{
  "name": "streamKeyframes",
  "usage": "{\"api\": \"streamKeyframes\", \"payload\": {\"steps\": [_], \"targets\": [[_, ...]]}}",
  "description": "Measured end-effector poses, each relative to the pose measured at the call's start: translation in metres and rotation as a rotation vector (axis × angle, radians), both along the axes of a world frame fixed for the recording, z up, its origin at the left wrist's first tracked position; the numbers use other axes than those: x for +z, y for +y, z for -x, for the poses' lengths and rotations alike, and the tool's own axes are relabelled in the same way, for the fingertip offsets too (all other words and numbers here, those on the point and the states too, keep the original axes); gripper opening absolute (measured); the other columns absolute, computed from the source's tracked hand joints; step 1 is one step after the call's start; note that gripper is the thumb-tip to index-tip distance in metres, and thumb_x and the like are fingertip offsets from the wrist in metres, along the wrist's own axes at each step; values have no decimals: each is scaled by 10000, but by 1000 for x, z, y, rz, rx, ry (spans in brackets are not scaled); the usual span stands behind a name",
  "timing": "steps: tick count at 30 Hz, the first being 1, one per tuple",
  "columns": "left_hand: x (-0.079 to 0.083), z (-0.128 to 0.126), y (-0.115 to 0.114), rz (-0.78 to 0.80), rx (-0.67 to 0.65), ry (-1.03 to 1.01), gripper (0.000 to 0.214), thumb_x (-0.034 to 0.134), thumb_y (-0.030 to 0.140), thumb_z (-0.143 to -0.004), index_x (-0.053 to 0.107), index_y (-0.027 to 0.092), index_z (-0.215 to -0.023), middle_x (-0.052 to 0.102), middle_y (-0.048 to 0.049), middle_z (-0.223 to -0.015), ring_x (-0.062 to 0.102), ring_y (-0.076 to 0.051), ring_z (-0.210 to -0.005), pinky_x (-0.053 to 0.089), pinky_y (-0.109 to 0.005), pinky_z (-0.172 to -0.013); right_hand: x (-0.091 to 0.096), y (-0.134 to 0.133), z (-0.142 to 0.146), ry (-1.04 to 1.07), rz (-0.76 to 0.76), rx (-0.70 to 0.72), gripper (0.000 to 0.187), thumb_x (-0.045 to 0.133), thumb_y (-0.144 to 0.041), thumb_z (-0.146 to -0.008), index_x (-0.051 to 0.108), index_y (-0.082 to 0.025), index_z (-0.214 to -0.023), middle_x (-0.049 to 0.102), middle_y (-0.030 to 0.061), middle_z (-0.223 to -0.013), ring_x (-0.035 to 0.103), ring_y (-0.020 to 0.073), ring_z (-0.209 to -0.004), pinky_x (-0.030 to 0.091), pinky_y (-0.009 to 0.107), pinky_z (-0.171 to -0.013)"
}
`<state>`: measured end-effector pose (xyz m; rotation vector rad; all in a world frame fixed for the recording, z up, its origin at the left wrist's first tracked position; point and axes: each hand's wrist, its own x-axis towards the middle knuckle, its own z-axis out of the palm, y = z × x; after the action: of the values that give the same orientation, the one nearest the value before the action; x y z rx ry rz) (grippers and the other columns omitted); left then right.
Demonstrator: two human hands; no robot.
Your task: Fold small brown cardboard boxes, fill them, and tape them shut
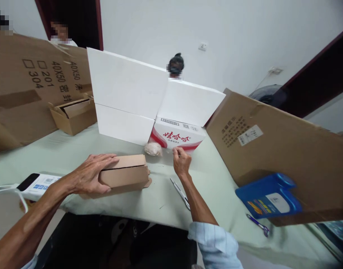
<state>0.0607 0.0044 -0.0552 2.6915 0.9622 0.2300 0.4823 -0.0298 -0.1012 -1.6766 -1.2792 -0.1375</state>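
My left hand (94,175) grips the near-left end of a small brown cardboard box (129,175), with the thumb on its side and the fingers over the top. Loose flaps stick out at the box's right end. My right hand (182,161) is closed in a pinch above the table, in front of a white carton with red lettering (178,135); whatever is between its fingertips, if anything, is too small to make out. Left of that hand sits a pale, plastic-wrapped lump (153,149). Below the right wrist lies a slim silver pen-like tool (180,193).
White boards (126,89) stand behind the carton. Large cardboard boxes rise at left (17,89) and right (272,160). An open cardboard tray (73,114), a blue container (269,198), a purple pen (258,225) and a white printed packet (42,184) also lie around. Other people are beyond.
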Motion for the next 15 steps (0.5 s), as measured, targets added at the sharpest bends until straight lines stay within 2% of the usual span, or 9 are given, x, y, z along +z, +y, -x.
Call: {"api": "streamKeyframes", "payload": {"steps": [4, 7, 11, 13, 15], "targets": [[1, -3, 0, 21, 24, -2, 919, 767, 439, -728, 589, 204, -1599, 533, -175, -1698, 521, -459, -1531, 413, -571, -1224, -7, 44, 8, -159, 48, -11, 272, 545, -312, -1050, 754, -210, -911, 810, 124, -1012, 708, 233, -924, 487, 304, -810], [0, -4, -1, 22, 28, -14, 918, 768, 424, -728, 587, 204, -1601, 537, -175, -1695, 532, -461, -1517, 423, -588, -1215, -19, 67, 23, -247, 91, 5, 237, 580, -268, -1053, 749, -205, -900, 794, 109, -982, 684, 215, -909, 444, 277, -747], [-3, -4, -2, 14, 43, -39, 911, 791, 408, -711, 604, 224, -1584, 541, -164, -1692, 545, -459, -1500, 427, -585, -1209, -34, 81, 40, -322, 117, 26, 170, 635, -256, -1041, 745, -189, -929, 778, 67, -956, 665, 191, -864, 444, 276, -736], [-4, -4, -2, 9, 49, -51, 907, 800, 398, -699, 615, 227, -1571, 555, -166, -1678, 555, -459, -1486, 433, -580, -1201, -31, 84, 37, -337, 109, 6, 180, 612, -256, -1059, 755, -183, -979, 788, 79, -992, 671, 196, -884, 456, 286, -763], [-5, -5, -1, 2, 43, -66, 900, 798, 397, -701, 614, 231, -1567, 565, -171, -1668, 567, -458, -1468, 442, -580, -1188, -21, 87, 25, -343, 92, -35, 242, 547, -260, -1093, 767, -184, -1026, 798, 109, -1044, 680, 215, -929, 454, 297, -788]]}}
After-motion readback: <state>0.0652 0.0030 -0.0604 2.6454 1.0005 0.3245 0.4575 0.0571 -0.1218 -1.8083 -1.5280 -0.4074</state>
